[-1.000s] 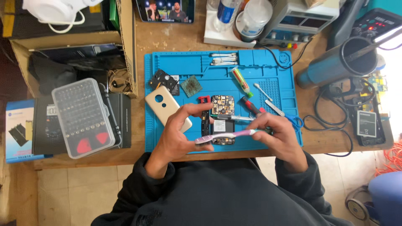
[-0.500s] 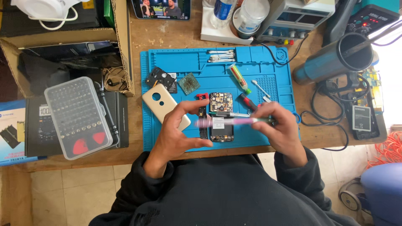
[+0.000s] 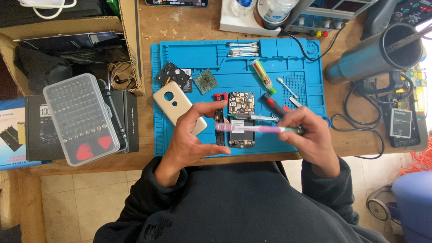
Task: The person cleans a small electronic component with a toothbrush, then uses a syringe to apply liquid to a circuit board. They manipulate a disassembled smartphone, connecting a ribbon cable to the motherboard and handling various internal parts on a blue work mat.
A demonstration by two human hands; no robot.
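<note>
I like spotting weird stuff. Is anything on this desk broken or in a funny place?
The phone on the blue mat lies opened up, its gold back cover off beside it. Oddly, the right hand holds a pink toothbrush over it.

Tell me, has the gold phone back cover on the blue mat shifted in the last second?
No. The gold phone back cover lies at the same spot near the left edge of the blue mat, below the small black part, partly under the left hand.

A pink toothbrush (image 3: 252, 129) lies level above an opened black phone (image 3: 241, 119) with bare circuit board.
</note>
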